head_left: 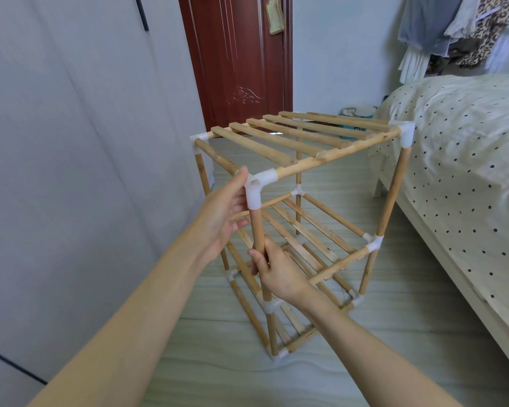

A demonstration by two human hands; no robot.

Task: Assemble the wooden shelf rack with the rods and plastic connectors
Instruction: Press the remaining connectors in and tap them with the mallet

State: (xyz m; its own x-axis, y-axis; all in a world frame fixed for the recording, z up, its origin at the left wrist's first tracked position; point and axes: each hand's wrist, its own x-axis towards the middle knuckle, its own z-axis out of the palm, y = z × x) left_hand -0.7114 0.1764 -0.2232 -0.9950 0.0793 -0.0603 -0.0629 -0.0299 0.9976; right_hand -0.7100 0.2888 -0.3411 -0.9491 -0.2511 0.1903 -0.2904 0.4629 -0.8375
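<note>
While the wooden shelf rack (300, 218) stands on the pale floor (365, 333) between a grey wardrobe wall (71, 142) and the bed (467, 171), both hands work its near front corner. The left hand (221, 218) cups the white plastic corner connector (254, 190) from the side, fingers loosely spread with the thumb up against the top rail, probably to brace the joint. The right hand (272, 267) has its fingers wrapped round the upright rod (259, 233) just below that connector, likely to press or twist it home. Three slatted tiers look joined. Whether the rod is fully seated inside the connector is hidden, and the left fingertips sit out of sight behind the rod. The bottom rear corners are hard to make out.
</note>
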